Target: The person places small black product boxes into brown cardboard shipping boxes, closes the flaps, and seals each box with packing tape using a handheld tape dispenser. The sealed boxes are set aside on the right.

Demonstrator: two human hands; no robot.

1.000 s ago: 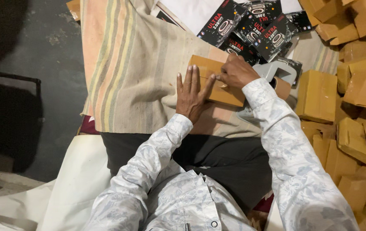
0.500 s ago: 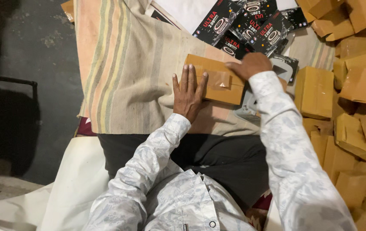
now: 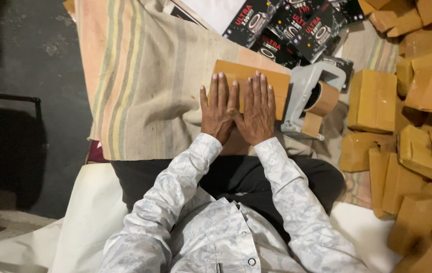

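A flat brown cardboard parcel (image 3: 276,81) lies on a striped cloth (image 3: 145,86) in front of me. My left hand (image 3: 218,108) and my right hand (image 3: 258,108) rest flat on top of it, side by side, fingers stretched out and pressed down, thumbs touching. Neither hand grips anything. Just to the right of the parcel lies a grey tape dispenser (image 3: 307,93) with a roll of brown tape (image 3: 323,98), a short way from my right hand.
Several black printed product boxes (image 3: 297,25) lie beyond the parcel. A heap of brown wrapped parcels (image 3: 413,126) fills the right side. Dark floor (image 3: 29,76) lies to the left, and white sheeting (image 3: 89,212) is under me.
My right hand has come off the parcel's far right end and now lies flat beside my left hand. The tape dispenser, earlier partly hidden, shows fully.
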